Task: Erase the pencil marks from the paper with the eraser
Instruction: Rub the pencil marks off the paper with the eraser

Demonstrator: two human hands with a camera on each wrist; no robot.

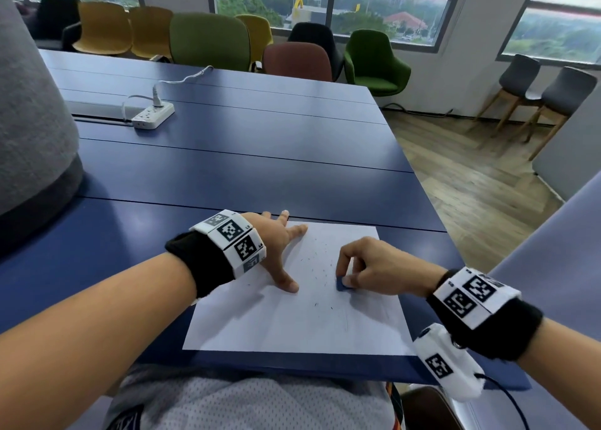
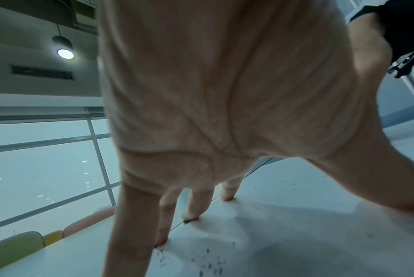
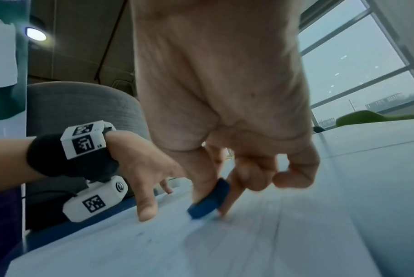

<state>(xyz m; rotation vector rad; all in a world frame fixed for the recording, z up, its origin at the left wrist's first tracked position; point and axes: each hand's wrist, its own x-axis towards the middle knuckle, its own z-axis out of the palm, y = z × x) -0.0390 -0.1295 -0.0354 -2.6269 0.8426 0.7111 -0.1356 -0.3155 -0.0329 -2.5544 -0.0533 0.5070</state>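
A white sheet of paper (image 1: 292, 325) lies on the blue table near its front edge. Small dark eraser crumbs and faint pencil marks (image 1: 320, 257) are scattered over its middle. My left hand (image 1: 276, 247) presses flat on the sheet's upper left, fingers spread, thumb (image 1: 287, 283) down on the paper. My right hand (image 1: 374, 267) pinches a small blue eraser (image 1: 342, 285) between thumb and fingers, its lower edge touching the paper. The right wrist view shows the eraser (image 3: 209, 201) tilted on the sheet (image 3: 225, 243). In the left wrist view the spread fingertips (image 2: 191, 213) rest on the paper (image 2: 284, 215).
A white power strip (image 1: 153, 115) with a cable lies far back on the blue table (image 1: 260, 156). A grey upholstered form (image 1: 29, 120) stands at the left. Chairs (image 1: 208, 39) line the far edge. The table's right edge drops to wooden floor (image 1: 471, 176).
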